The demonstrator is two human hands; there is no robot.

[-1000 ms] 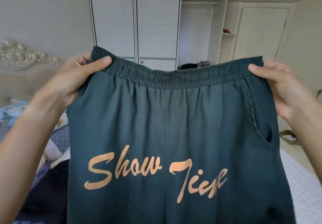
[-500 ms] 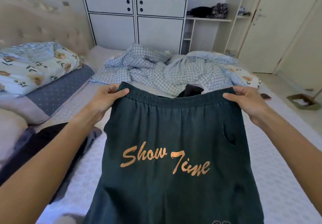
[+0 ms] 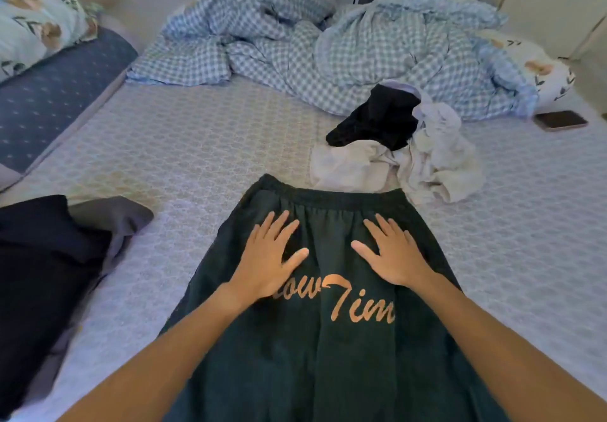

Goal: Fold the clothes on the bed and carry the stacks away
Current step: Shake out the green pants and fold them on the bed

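1. The bed [image 3: 184, 145] fills nearly the whole view, its mattress covered in a pale patterned sheet.
2. A rumpled blue-and-white checked duvet [image 3: 328, 47] lies heaped across the far side of the bed.
3. The dark green trousers [image 3: 328, 339] lie spread flat on the near part of the bed, elastic waistband pointing away from the person, with orange script lettering across the front, partly hidden by the left hand and forearm.
4. A stack of dark clothes [image 3: 42, 273], navy on top of grey, sits at the left edge of the bed, well apart from the trousers.
5. A navy dotted pillow [image 3: 49, 99] and a pale printed pillow [image 3: 36, 17] lie at the far left.
6. A crumpled white garment [image 3: 427, 162] sits just beyond the waistband to the right, touching or very nearly touching it, with a black garment [image 3: 377, 119] lying on top.
7. The left hand [image 3: 269, 257] rests palm down on the trousers below the waistband, fingers straight and spread, gripping nothing.
8. The right hand [image 3: 394, 254] lies flat the same way just beside it, fingers splayed, thumbs pointing toward each other with a gap between.
9. A dark phone [image 3: 560, 120] lies on the sheet at the far right, near the duvet's edge.
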